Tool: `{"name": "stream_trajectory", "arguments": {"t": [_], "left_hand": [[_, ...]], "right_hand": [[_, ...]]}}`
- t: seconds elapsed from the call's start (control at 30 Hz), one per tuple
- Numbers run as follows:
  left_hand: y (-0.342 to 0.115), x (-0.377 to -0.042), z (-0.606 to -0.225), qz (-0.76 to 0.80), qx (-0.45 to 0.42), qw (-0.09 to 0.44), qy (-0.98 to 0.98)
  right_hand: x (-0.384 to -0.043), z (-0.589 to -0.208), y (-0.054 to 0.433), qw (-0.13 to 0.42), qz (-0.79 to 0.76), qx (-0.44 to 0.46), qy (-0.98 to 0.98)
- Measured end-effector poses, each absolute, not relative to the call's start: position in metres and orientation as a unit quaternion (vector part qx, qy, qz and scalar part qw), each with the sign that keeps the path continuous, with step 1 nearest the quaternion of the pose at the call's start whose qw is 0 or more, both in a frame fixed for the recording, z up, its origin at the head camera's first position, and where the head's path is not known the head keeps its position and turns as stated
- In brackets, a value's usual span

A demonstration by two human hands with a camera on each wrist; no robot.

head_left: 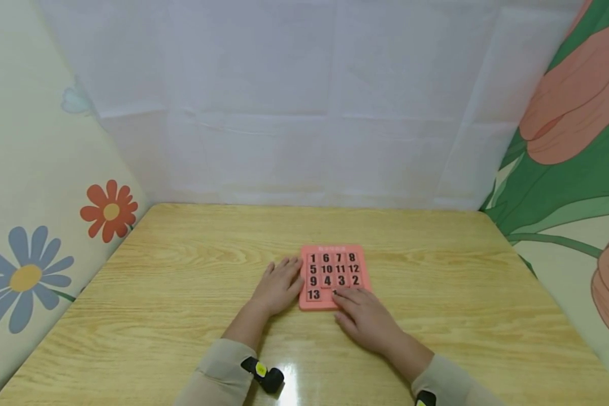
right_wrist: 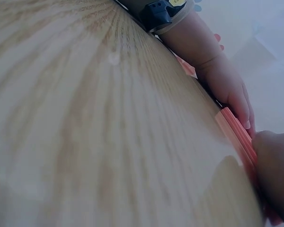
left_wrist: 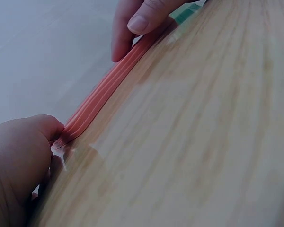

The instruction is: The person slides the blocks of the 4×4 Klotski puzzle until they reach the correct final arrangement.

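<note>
"Head view first: where is the number puzzle?"

"Flat on the table, between both hands. Left hand lies against its left edge, fingers fairly straight, gripping nothing. Right hand rests fingertips on the bottom row, fingers loosely extended, nothing pinched."

"Handling estimate?"

"Looks like stiff, light plastic; likely skids on the smooth table unless braced. Tiles probably slide easily."

"Where to take hold?"

"By the frame, at opposite sides. Left wrist view shows a ridged edge, which should help grip. For tiles: one fingertip, light, level push. Bottom row has a gap right of tile 13."

"Fragile?"

"Judged sturdy, though pressing hard might jam a tile."
</note>
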State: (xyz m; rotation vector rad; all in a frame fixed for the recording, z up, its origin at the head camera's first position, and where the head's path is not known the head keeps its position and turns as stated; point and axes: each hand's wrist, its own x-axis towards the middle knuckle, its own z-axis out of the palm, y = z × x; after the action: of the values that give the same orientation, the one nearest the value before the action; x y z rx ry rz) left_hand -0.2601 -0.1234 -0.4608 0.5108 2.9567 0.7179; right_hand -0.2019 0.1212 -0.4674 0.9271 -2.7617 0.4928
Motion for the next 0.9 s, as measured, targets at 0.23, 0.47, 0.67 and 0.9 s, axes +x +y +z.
{"name": "stream_trajectory", "arguments": {"t": [0.23,0.47,0.67,0.9], "left_hand": [[-0.123,-0.258,-0.459,0.238,0.166,0.024,0.957],[-0.124,-0.259,-0.460,0.235,0.167,0.022,0.957],[-0.124,-0.259,-0.461,0.236,0.166,0.021,0.957],[-0.125,-0.259,-0.462,0.239,0.163,0.018,0.957]], "right_hand": [[-0.203,-0.468,0.127,0.096,0.169,0.308,-0.932],[-0.203,-0.470,0.131,0.098,0.169,0.307,-0.932],[-0.202,-0.468,0.126,0.102,0.171,0.302,-0.932],[-0.201,-0.465,0.107,0.082,0.169,0.325,-0.927]]}}
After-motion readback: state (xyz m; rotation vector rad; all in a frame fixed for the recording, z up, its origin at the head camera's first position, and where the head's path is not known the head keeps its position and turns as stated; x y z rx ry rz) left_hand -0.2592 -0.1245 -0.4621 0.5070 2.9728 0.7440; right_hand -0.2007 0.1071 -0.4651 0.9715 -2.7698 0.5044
